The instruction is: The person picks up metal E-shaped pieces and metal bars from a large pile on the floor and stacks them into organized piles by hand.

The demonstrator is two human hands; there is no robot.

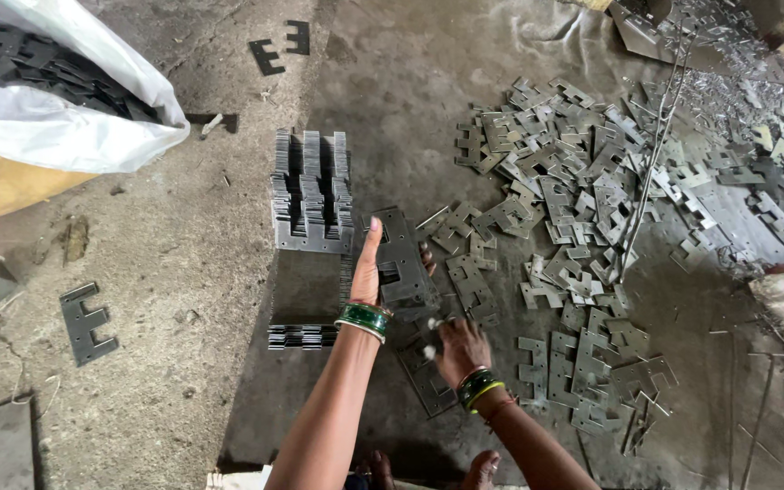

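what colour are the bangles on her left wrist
Green bangles with pale edging, seen in the head view.

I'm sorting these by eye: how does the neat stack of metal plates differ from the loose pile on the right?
The neat stack has its plates aligned face to face; the loose pile lies scattered, overlapping at all angles. The stack is compact; the pile spreads wide. Both are grey E-shaped metal plates on the floor.
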